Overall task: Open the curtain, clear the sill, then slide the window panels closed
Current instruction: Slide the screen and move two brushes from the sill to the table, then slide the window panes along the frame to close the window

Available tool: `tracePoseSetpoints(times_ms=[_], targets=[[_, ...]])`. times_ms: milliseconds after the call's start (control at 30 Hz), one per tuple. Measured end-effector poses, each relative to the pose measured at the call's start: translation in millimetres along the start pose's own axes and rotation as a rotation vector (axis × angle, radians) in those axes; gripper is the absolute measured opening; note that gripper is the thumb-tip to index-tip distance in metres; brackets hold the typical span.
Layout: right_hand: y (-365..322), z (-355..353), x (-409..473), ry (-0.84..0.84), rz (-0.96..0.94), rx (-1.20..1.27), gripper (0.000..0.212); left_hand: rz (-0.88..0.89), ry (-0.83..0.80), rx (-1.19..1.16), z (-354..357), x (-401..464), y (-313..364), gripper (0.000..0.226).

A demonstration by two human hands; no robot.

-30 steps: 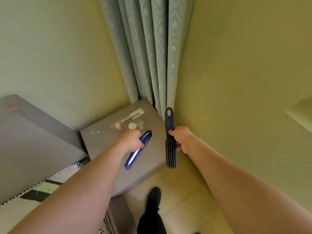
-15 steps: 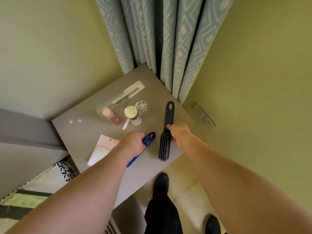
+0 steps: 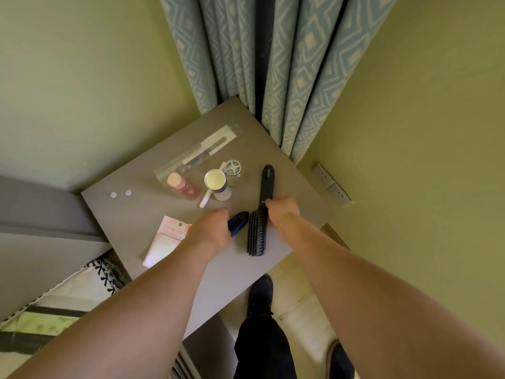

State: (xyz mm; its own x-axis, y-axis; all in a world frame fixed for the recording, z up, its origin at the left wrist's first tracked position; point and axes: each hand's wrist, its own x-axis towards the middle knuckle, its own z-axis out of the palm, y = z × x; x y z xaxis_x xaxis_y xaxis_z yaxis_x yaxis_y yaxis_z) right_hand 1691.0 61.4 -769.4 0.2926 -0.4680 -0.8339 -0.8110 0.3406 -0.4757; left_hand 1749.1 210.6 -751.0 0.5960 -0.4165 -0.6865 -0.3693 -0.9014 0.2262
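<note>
My right hand [image 3: 282,213] grips a black hairbrush [image 3: 259,228] at its neck, bristle end toward me, low over the grey bedside table [image 3: 153,214]. My left hand [image 3: 211,228] is closed on a blue comb [image 3: 238,222]; only its rounded tip shows past my fingers. The blue-and-white patterned curtain [image 3: 287,64] hangs bunched in the corner behind the table. No window or sill is in view.
On the table stand a pink bottle [image 3: 181,186], a white jar with a pale lid [image 3: 217,184], a small clear bottle [image 3: 232,169], a clear packet [image 3: 202,151] and a pink card packet [image 3: 166,239]. Wall sockets [image 3: 330,183] sit at right. My feet are on the floor below.
The view has tilted down and closer to the table. Both hands have lowered the brush and comb toward the tabletop, and the brush now lies nearly upright in the frame.
</note>
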Motion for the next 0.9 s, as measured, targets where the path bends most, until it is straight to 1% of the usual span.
tracePoseSetpoints(times_ms=[67, 167, 233, 267, 333, 367, 433, 500, 567, 667, 800, 900], targets=[[-3.9, -8.9, -15.3, -0.034, -0.005, -0.04, 0.022, 0.008, -0.013, 0.041, -9.4, -10.8, 7.7, 0.012], [-13.5, -28.6, -45.1, -0.05, -0.039, -0.146, 0.032, 0.028, -0.034, 0.062, -26.3, -28.7, 22.7, 0.015], [-19.7, -45.6, -67.9, -0.025, -0.039, -0.213, 0.029, 0.052, -0.035, 0.059, -39.7, -45.0, 35.9, 0.008], [-21.7, -52.8, -76.9, -0.027, -0.022, -0.241, 0.027, 0.062, -0.033, 0.052, -46.2, -53.3, 42.8, 0.008], [-26.7, -70.7, -99.6, -0.038, -0.057, -0.309, 0.02, 0.084, -0.023, 0.051, -60.4, -71.3, 59.5, 0.013], [-27.8, -79.6, -109.3, -0.019, -0.066, -0.312, 0.022, 0.095, -0.019, 0.056, -66.3, -79.0, 67.4, 0.014], [-29.4, -101.8, -131.3, -0.012, -0.107, -0.324, 0.032, 0.119, -0.013, 0.073, -77.2, -96.5, 86.3, 0.015], [-29.4, -122.3, -151.0, 0.006, -0.145, -0.34, 0.035, 0.133, -0.007, 0.09, -85.0, -110.3, 102.9, 0.017], [-26.5, -145.8, -167.7, 0.023, -0.153, -0.369, 0.036, 0.15, 0.002, 0.113, -91.1, -121.2, 121.4, 0.024], [-18.0, -189.0, -193.6, 0.055, -0.171, -0.363, 0.045, 0.193, 0.02, 0.159, -99.7, -141.1, 160.1, 0.033], [-2.9, -248.2, -224.3, 0.137, -0.181, -0.357, 0.046, 0.29, 0.032, 0.188, -103.4, -170.3, 218.4, 0.041], [15.1, -295.0, -247.2, 0.188, -0.188, -0.335, 0.054, 0.385, 0.039, 0.24, -100.2, -194.1, 269.6, 0.042]])
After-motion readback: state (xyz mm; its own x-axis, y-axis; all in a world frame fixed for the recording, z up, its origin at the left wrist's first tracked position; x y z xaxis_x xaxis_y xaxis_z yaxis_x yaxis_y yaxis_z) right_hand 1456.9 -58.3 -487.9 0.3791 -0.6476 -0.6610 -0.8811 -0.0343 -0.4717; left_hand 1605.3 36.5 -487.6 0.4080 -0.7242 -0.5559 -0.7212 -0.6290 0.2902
